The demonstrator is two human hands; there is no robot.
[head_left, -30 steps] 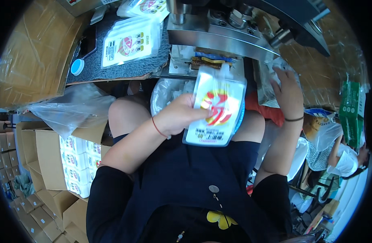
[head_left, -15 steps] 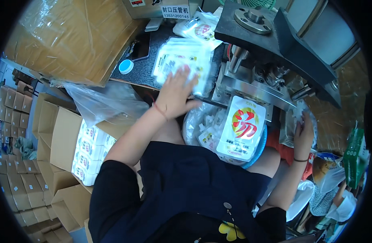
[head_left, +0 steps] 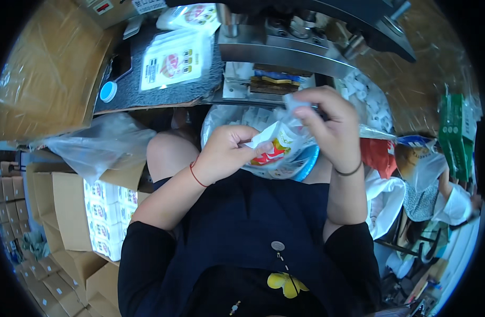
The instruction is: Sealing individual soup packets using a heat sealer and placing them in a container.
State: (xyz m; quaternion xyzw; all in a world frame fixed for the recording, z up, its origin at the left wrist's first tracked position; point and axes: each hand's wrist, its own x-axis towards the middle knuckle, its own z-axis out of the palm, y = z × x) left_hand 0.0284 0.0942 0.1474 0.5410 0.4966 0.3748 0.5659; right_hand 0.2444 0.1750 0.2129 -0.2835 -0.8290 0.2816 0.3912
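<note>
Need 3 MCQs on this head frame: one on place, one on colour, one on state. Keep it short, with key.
1. Where does the stack of flat printed pouches lie?
A. on the dark mat up left
B. in the open carton
C. on the person's lap

2. What colour is the band on the left wrist?
A. green
B. red
C. white

3. How is the clear pouch held?
A. by the left hand alone
B. lying free on the basin
C. by both hands, right hand pinching its top

Key: 1 A, the stack rests on the mat; 2 B, a red cord shows; 3 C, both hands grip it.
</note>
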